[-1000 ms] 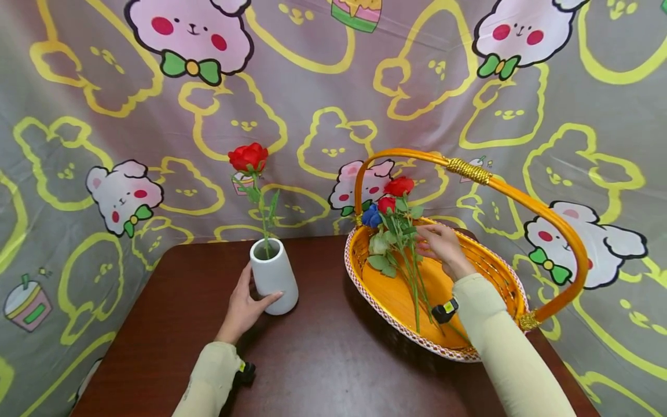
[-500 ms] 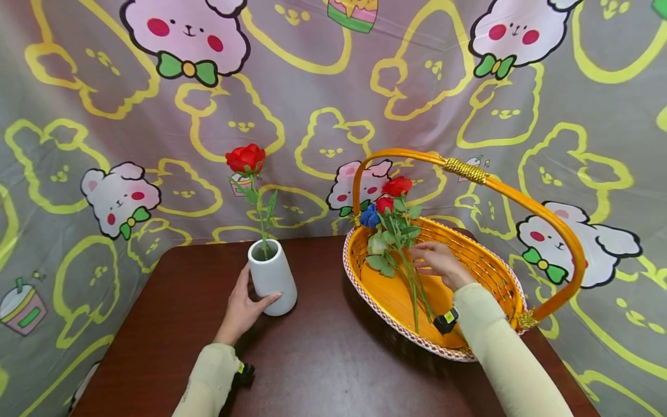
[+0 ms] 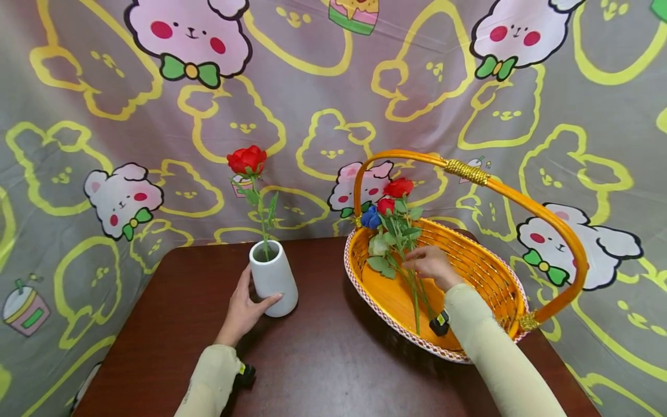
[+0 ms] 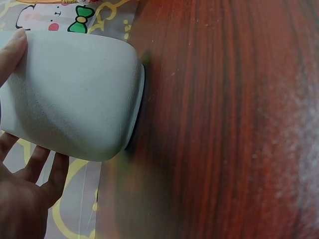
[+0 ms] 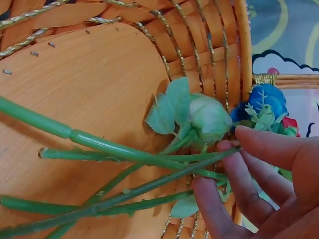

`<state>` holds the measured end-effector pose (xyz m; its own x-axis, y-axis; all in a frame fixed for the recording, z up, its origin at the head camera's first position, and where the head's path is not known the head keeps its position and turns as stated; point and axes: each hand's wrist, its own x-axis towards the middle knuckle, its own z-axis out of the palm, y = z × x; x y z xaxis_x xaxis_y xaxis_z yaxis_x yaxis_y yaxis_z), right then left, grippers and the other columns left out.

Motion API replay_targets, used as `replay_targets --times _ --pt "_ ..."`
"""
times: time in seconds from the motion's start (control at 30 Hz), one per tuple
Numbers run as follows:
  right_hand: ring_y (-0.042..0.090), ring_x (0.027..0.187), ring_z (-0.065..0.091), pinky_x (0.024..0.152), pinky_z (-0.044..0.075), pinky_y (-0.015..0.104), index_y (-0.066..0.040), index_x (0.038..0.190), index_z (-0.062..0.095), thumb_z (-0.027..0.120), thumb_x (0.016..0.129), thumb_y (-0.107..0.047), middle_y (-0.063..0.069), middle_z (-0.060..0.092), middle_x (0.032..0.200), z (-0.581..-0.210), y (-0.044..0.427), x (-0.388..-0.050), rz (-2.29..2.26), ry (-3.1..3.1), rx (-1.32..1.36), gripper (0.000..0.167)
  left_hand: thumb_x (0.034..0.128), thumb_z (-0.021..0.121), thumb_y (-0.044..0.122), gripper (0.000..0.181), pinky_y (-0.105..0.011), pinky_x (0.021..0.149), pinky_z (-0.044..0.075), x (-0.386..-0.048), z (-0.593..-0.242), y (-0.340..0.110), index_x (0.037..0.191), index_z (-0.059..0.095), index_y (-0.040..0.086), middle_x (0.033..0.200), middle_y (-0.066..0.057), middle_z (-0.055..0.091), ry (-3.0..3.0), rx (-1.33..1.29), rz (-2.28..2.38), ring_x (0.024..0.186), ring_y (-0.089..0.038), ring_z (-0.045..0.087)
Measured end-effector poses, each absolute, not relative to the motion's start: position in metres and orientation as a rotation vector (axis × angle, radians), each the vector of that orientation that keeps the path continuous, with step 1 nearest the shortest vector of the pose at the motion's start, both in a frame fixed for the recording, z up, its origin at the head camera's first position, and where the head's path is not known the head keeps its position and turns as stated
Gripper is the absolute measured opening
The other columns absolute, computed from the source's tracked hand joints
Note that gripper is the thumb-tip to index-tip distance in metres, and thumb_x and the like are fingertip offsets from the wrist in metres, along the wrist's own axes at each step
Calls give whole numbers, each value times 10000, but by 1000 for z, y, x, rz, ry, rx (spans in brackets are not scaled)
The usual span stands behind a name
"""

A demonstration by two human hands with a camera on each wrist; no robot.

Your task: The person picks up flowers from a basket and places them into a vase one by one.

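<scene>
My left hand holds the lower part of a white vase, its thumb across the front. The vase stands on the table, one red rose upright in it. In the left wrist view the thumb and fingers lie on opposite sides of the vase. Inside the orange basket, my right hand pinches a flower stem between thumb and fingertips. Several green stems cross beside it. Red roses, a blue flower and a pale rose lie toward the basket's far left end.
The basket's tall arched handle rises over the right forearm. A dark brown table carries the vase at left and the basket at right. Behind it hangs a patterned cloth with rabbit drawings.
My right hand has shifted slightly left and down along the stems, and its fingers have drawn together at a stem. My left hand and the vase stay in place.
</scene>
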<state>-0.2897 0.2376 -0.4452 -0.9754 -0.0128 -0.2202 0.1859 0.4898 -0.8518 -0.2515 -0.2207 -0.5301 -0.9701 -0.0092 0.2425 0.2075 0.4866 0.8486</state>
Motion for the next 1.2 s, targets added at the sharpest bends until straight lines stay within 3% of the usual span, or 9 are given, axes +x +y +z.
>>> replay_targets --times 0.53,0.8,1.07,1.2 --pt "383 1119 663 904 581 504 56 1327 648 663 1009 -140 263 642 1331 -437 237 -285 -1553 2595 207 374 789 923 324 1111 -607 1074 466 -252 -530 -220 1645 226 202 1436 -178 527 -2495 -191 -1474 1284 -407 584" --pt "367 1111 680 870 614 426 51 1373 615 653 1024 -159 244 662 1323 -429 242 -286 -1600 2573 185 410 794 918 350 1110 -605 1071 470 -251 -530 -221 1646 220 211 1438 -165 520 -2511 -183 -1476 1287 -402 584" --pt "211 975 725 876 620 426 74 1373 602 664 1021 -152 243 675 1295 -421 245 -284 -1730 2529 127 423 787 922 363 1120 -599 1082 465 -251 -529 -220 1646 216 220 1461 -162 512 -2525 -172 -1472 1304 -404 575" --pt "86 913 712 888 617 408 62 1404 580 662 1026 -166 119 702 1185 -417 246 -284 -1804 2503 135 450 789 917 381 1127 -597 1078 469 -251 -529 -220 1650 205 231 1460 -158 510 -2534 -165 -1468 1302 -399 577"
